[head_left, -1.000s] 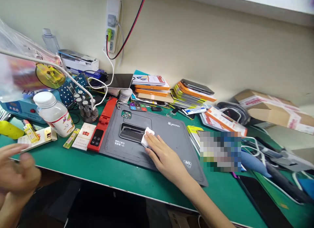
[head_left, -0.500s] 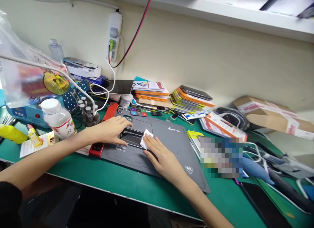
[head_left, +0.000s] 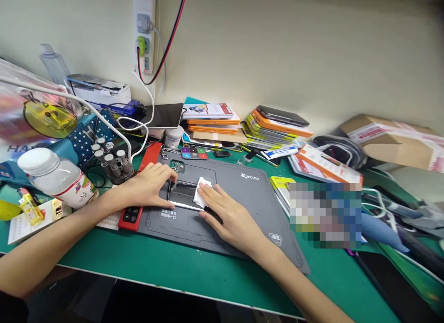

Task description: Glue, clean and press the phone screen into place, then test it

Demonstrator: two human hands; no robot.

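A dark smartphone (head_left: 182, 195) with a shiny rim lies flat on a grey work mat (head_left: 253, 212). My left hand (head_left: 149, 184) grips its left end, thumb at the near edge and fingertips at the far edge. On the phone's right part rests a folded white wipe (head_left: 200, 195), pressed down under the fingers of my right hand (head_left: 231, 216). That hand covers the phone's right end. Just beyond my left fingers, small metal parts sit in a round recess (head_left: 177, 166) of the mat.
Left of the mat are a red device with buttons (head_left: 130, 216), a screwdriver stand (head_left: 118, 170) and a white-capped bottle (head_left: 58, 177). Stacked boxes (head_left: 213, 121) line the wall. At right lie a cardboard box (head_left: 391, 142), cables and a black phone (head_left: 391, 281).
The camera view has shifted, so the wall strip sits higher and further left. Both hands keep nearly the same places on the phone, with the wipe still under my right fingers.
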